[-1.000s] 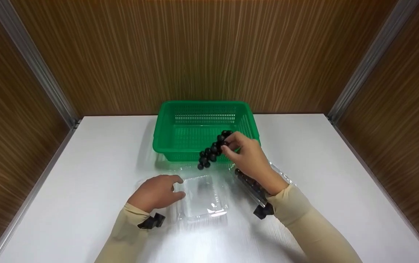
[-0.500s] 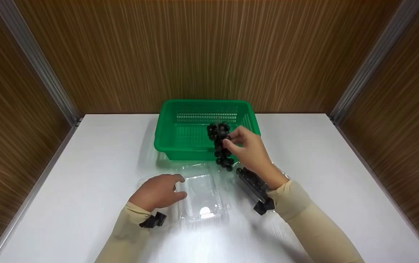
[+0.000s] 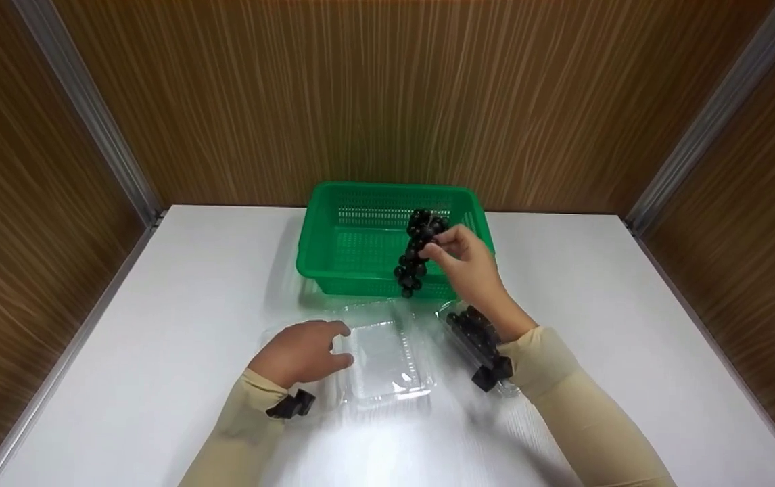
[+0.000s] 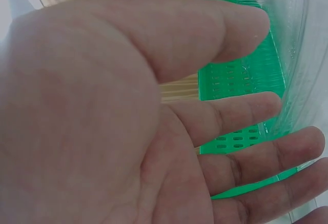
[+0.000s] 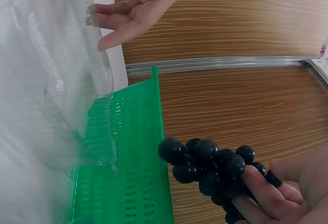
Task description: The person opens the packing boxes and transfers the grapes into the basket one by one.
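Note:
My right hand (image 3: pixel 472 267) pinches a bunch of dark grapes (image 3: pixel 412 253) between thumb and fingers in the head view. The bunch hangs over the near rim of a green perforated basket (image 3: pixel 340 274). In the right wrist view the grapes (image 5: pixel 207 165) look round and glossy, with curled fingers against them. My left hand (image 3: pixel 301 352) is spread at the left side of a clear plastic box (image 3: pixel 377 358) that stands in front of the basket. The left wrist view shows its fingers (image 4: pixel 246 114) extended with nothing held; whether they touch the plastic I cannot tell.
Beneath my right wrist lies a clear plastic pack with more dark grapes (image 3: pixel 474 331), partly hidden by the wrist. The basket stands at the back of the white table (image 3: pixel 225 270), near a wood-grain wall (image 3: pixel 387 101). More wood-grain panels rise on both sides.
My right hand has carried the grape bunch up and further over the basket's near rim, and the bunch has swung to hang more steeply. The left hand has stayed beside the clear box.

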### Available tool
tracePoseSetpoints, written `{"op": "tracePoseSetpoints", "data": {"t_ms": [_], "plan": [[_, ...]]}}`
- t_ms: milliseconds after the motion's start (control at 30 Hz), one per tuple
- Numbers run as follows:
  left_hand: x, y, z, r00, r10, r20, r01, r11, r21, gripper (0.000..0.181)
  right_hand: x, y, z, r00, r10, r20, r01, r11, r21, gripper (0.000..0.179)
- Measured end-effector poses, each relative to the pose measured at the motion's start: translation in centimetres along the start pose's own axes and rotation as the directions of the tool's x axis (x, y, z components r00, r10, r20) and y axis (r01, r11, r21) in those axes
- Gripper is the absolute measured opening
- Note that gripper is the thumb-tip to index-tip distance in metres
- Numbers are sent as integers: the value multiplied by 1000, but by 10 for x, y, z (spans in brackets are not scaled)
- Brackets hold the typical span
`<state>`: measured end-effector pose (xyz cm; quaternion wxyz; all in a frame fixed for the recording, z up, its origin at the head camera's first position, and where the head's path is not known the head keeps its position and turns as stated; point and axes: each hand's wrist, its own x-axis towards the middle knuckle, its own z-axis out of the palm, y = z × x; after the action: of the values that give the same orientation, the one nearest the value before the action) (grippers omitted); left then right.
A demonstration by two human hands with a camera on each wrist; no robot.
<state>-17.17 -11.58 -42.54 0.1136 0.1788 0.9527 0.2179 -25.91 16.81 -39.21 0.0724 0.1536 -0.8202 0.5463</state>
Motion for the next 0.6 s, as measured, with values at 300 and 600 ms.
{"op": "tracePoseSetpoints", "data": {"t_ms": [300, 600], "plan": [[-2, 0, 2, 1000, 9, -19, -9, 1000, -5, 42, 5, 2, 7, 994, 93, -53, -64, 914, 400, 18], [-8, -1, 1, 1000, 1, -11, -1, 1000, -17, 42, 8, 6, 14, 986, 152, -65, -117, 921, 373, 14]]}}
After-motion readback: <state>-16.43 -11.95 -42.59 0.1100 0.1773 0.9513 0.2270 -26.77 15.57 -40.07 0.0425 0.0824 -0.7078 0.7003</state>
